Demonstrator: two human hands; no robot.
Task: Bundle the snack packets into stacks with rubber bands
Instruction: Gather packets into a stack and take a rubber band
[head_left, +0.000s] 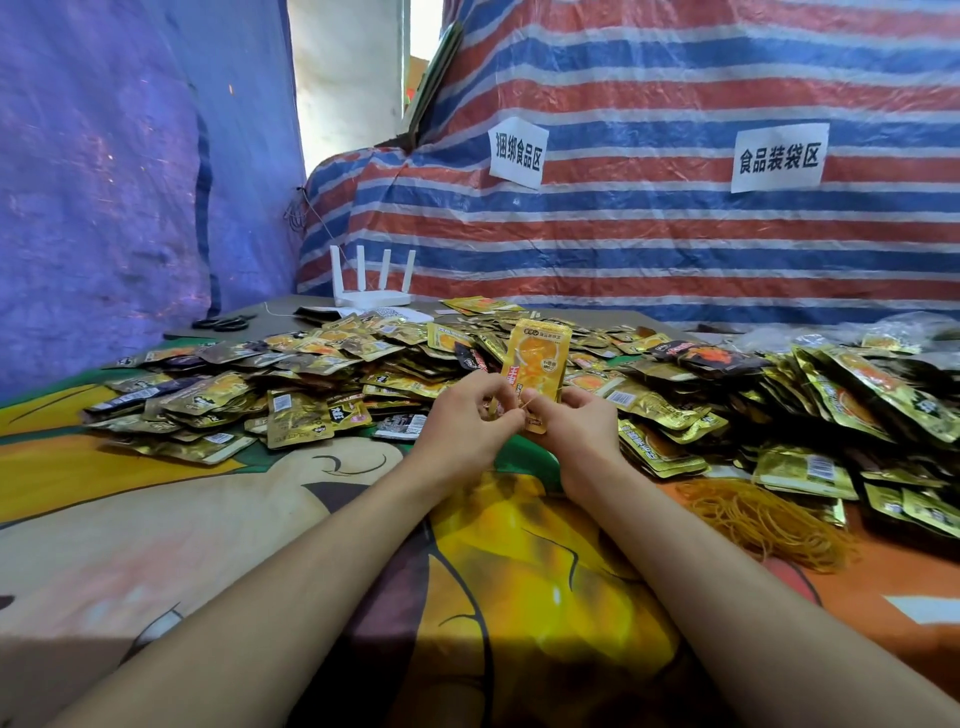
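Gripping the lower end of a snack packet stack (537, 358) with the right hand (576, 421), curled round it from the 3 o'clock side. Pinching a thin rubber band (523, 402) with the left hand (467, 415), close against the stack at its 9 o'clock side and just beside the right hand. Held upright, orange-yellow face toward the camera, a little above the desk (156, 519) at the middle of the view. Cannot tell how far round the stack the band runs.

Behind and to both sides, from 9 o'clock through 12 to 3 o'clock: a wide heap of loose packets (322, 374), gold and dark, lying flat and overlapping on the desk's cartoon-print cover. At 4 o'clock from the hands, a loose pile of rubber bands (763, 514), just beside the heap's near edge.

Farther off at 11 o'clock, a white router (371, 291) with four upright antennas, and black scissors (223, 323) at 10 o'clock near the desk's far edge. Beyond, at 12 to 2 o'clock, a red, white and blue striped tarp (675, 234) bearing two paper signs (516, 151). At 9 to 10 o'clock, a blue tarp (104, 156).
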